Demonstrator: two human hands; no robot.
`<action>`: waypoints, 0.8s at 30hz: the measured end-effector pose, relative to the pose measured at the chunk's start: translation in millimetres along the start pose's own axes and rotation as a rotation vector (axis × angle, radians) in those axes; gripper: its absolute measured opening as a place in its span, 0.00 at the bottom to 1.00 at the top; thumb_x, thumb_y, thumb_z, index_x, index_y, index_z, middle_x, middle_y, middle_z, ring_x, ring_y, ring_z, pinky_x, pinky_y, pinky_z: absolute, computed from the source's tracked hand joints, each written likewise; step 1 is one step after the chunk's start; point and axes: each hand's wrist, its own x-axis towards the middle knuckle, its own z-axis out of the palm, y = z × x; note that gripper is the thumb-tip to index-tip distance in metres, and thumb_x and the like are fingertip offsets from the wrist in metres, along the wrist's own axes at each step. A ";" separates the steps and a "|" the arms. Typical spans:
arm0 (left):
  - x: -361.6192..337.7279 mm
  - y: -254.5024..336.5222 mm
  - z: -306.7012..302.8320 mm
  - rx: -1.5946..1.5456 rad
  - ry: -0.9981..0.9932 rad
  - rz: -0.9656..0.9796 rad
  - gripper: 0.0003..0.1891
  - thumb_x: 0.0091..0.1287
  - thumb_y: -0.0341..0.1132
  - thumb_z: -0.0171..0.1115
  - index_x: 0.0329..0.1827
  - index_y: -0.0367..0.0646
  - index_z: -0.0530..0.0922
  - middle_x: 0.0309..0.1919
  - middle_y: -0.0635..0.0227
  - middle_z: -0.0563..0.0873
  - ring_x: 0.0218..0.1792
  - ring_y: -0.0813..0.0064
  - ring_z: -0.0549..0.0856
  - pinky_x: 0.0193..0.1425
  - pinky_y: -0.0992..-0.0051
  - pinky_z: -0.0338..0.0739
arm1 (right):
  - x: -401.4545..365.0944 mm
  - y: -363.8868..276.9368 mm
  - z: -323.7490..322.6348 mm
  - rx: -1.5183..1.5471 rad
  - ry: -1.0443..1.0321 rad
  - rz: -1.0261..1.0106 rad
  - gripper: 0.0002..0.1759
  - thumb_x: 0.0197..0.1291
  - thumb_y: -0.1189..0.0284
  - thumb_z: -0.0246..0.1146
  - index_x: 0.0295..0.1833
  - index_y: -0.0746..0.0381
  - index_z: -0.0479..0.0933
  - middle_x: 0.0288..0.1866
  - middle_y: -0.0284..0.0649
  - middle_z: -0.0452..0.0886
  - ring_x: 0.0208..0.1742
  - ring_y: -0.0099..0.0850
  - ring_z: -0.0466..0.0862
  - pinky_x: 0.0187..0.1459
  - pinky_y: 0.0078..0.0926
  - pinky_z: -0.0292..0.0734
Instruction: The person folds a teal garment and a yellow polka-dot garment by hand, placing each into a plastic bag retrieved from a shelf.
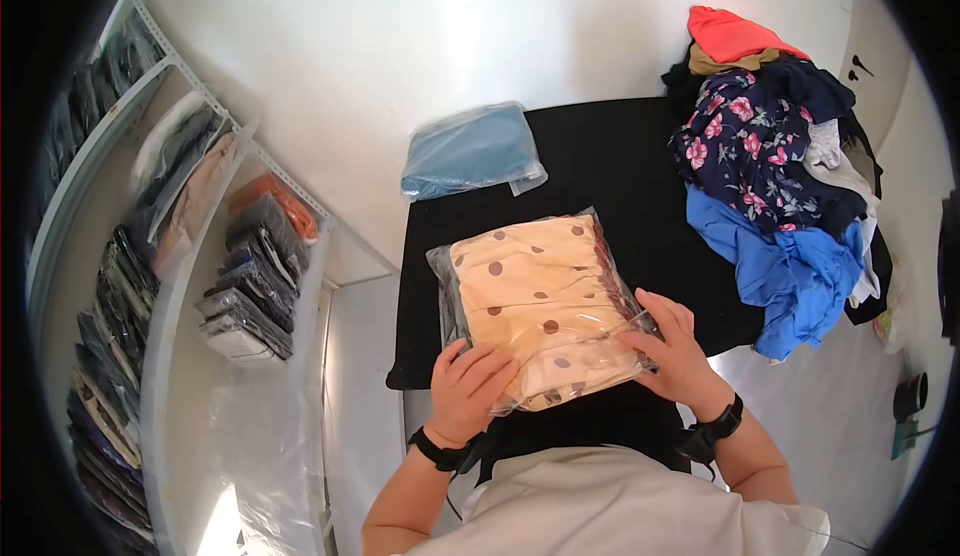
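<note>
A clear plastic bag (pixel 610 351) holds a folded cream garment (pixel 520 276) with brown dots and a dark brown ruffled edge. It rests on the black-covered table (pixel 620 166), its near end overhanging the front edge. My left hand (pixel 470 386) lies on the bag's near left corner, fingers stretched over the plastic. At the near right side, my right hand (pixel 678 351) grips the bag's edge, thumb on top and fingers along the side. Both wrists wear black bands. Beyond, near the wall, lies another clear bag with a folded blue garment (pixel 470 151).
Loose clothes are heaped on the table's right side, with a floral garment (pixel 745 146), a blue garment (pixel 785 266) and a red one (pixel 735 36). At left, a white shelf unit (pixel 165 356) holds several bagged garments (pixel 250 286). A wall stands behind the table.
</note>
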 end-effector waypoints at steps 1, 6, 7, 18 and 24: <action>9.4 1.8 -8.3 -0.014 0.005 0.003 0.17 0.56 0.32 0.68 0.50 0.49 0.87 0.47 0.72 0.86 0.51 0.66 0.85 0.61 0.61 0.75 | 3.1 4.0 -0.6 -0.017 0.014 -0.035 0.30 0.45 0.72 0.79 0.57 0.58 0.79 0.76 0.50 0.67 0.74 0.49 0.70 0.67 0.46 0.64; 72.3 7.1 -64.9 -0.057 0.144 -0.014 0.15 0.49 0.30 0.73 0.43 0.42 0.88 0.42 0.64 0.86 0.43 0.59 0.86 0.46 0.63 0.81 | 42.7 -2.4 -20.4 0.110 0.172 -0.187 0.24 0.48 0.73 0.77 0.53 0.59 0.80 0.73 0.49 0.73 0.74 0.49 0.71 0.67 0.49 0.65; 85.5 7.1 -81.8 -0.096 0.081 -0.025 0.15 0.48 0.30 0.74 0.42 0.41 0.87 0.41 0.64 0.86 0.41 0.59 0.86 0.44 0.64 0.80 | 52.8 -6.6 -28.1 0.199 0.198 -0.209 0.23 0.49 0.73 0.76 0.53 0.60 0.80 0.72 0.49 0.74 0.73 0.51 0.73 0.66 0.49 0.67; 140.5 -19.1 -118.6 -0.916 0.011 -0.866 0.17 0.71 0.41 0.70 0.48 0.32 0.85 0.38 0.69 0.90 0.39 0.83 0.85 0.43 0.77 0.80 | 103.3 3.2 -20.4 1.355 0.072 0.067 0.39 0.57 0.71 0.77 0.72 0.66 0.67 0.63 0.37 0.80 0.63 0.26 0.79 0.67 0.30 0.72; 104.9 -72.1 -51.7 -1.202 -0.049 -1.225 0.21 0.70 0.46 0.71 0.51 0.34 0.86 0.40 0.63 0.91 0.41 0.79 0.88 0.47 0.80 0.81 | 112.9 25.7 14.9 1.415 -0.090 0.508 0.38 0.65 0.69 0.72 0.75 0.67 0.65 0.67 0.40 0.78 0.65 0.26 0.79 0.68 0.31 0.71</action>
